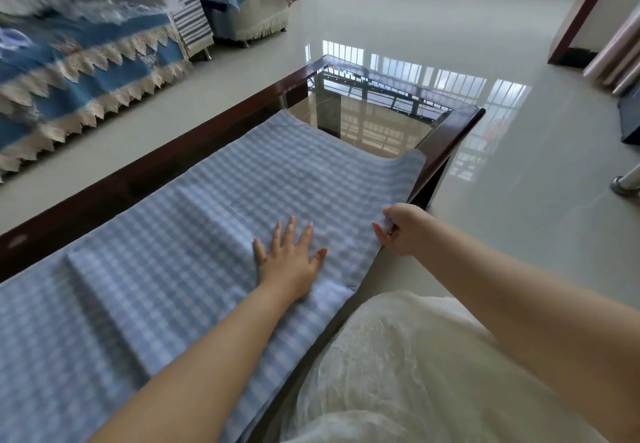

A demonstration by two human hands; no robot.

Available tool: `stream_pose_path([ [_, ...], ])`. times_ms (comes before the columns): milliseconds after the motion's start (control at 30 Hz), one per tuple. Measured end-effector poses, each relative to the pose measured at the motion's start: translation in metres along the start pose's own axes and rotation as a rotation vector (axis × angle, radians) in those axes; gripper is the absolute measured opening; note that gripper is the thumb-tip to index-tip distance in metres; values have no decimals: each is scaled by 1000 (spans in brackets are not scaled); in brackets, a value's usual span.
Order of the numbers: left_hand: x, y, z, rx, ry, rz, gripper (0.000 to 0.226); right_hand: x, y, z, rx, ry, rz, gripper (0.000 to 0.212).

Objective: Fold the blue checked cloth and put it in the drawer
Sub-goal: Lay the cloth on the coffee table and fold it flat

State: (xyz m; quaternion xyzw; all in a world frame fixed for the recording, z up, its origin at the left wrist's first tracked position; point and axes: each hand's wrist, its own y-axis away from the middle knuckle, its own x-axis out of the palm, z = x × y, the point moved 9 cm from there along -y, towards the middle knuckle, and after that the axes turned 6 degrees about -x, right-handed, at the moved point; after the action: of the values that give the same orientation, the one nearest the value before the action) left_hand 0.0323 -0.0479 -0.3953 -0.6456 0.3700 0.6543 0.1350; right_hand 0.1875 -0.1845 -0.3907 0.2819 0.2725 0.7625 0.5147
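Note:
The blue checked cloth (194,221) lies spread over most of the glass-topped table (446,137), with a long crease running across its left half. My left hand (289,259) rests flat on the cloth, fingers spread, near its right side. My right hand (401,229) pinches the cloth's right edge at the table's near rim. No drawer is in view.
The table has a dark wooden frame and bare glass at its far end. A sofa (69,72) with a blue lace-trimmed cover stands to the left, and an armchair (242,2) piled with clothes stands behind it. Glossy tiled floor (519,217) surrounds the table.

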Motion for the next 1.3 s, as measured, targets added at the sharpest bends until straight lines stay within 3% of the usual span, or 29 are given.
stream_pose_path([
  [67,-1,3,3,53,28,-9,65,10,10,7,-37,-68,34,32],
  [133,-11,9,3,130,200,-26,60,30,29,16,-128,-16,93,32],
  [200,-30,15,16,128,607,-22,46,56,58,20,-272,198,175,28],
  [267,-44,23,51,-17,1222,58,36,85,93,14,-482,458,340,15],
  [333,-47,39,91,-151,1665,165,55,109,126,-6,-695,675,538,18],
  [433,-50,63,157,-288,1963,46,74,120,152,-63,-922,1168,801,44],
  [500,-47,78,200,-395,1979,-105,80,114,153,-100,-963,1457,920,59],
  [600,-34,86,234,-519,1998,-143,76,98,147,-134,-850,1725,977,55],
  [700,-1,87,255,-673,1818,-84,60,88,140,-140,-837,1854,824,61],
  [833,-17,94,262,-668,1628,-319,34,75,136,-127,-910,2104,485,74],
  [933,-21,101,274,-648,1570,-436,35,67,142,-125,-856,2171,364,74],
  [1067,-20,110,299,-692,1308,-516,32,69,153,-131,-928,2288,331,72],
  [1200,-10,114,302,-688,1210,-428,49,77,156,-127,-978,2184,394,67],
  [1300,-8,117,285,-599,1150,-353,27,90,163,-133,-1039,2093,480,61],
])
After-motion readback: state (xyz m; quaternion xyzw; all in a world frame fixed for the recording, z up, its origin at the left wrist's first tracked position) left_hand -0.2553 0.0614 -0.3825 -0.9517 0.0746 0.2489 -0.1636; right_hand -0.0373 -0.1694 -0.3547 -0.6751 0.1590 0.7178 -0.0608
